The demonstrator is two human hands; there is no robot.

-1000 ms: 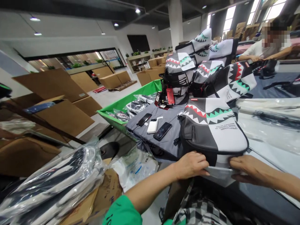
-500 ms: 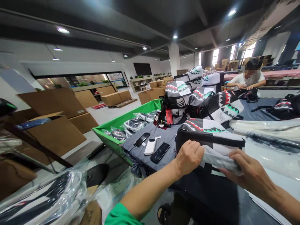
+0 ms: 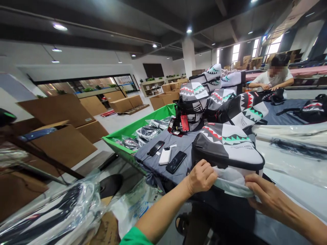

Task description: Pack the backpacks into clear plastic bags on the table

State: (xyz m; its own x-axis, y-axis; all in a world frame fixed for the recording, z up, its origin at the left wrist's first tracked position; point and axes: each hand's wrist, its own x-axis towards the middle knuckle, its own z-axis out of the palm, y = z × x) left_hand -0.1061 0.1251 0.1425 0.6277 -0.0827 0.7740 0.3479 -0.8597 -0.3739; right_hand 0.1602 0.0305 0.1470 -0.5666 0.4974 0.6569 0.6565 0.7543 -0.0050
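A black, grey and white backpack (image 3: 230, 143) with red and green shark-teeth print lies on the table in front of me, its near side toward me. Along that near side, thin whitish translucent material (image 3: 231, 178), paper or plastic, bulges out between my hands. My left hand (image 3: 203, 175) is closed in a fist at the near left corner, gripping the edge there. At the near right corner my right hand (image 3: 263, 190) pinches the other edge between thumb and fingers. What lies under the fingers is partly hidden.
More shark-print backpacks (image 3: 194, 93) are piled behind. Two dark phones (image 3: 176, 162) and a white device (image 3: 165, 155) lie left. A green bin (image 3: 114, 144) holds plastic-wrapped bags. Clear plastic (image 3: 293, 163) covers the right side. A co-worker (image 3: 274, 76) works at the far right.
The backpack's near side has come down and its printed top shows more fully. My hands have moved slightly down and left, with the whitish material stretched between them.
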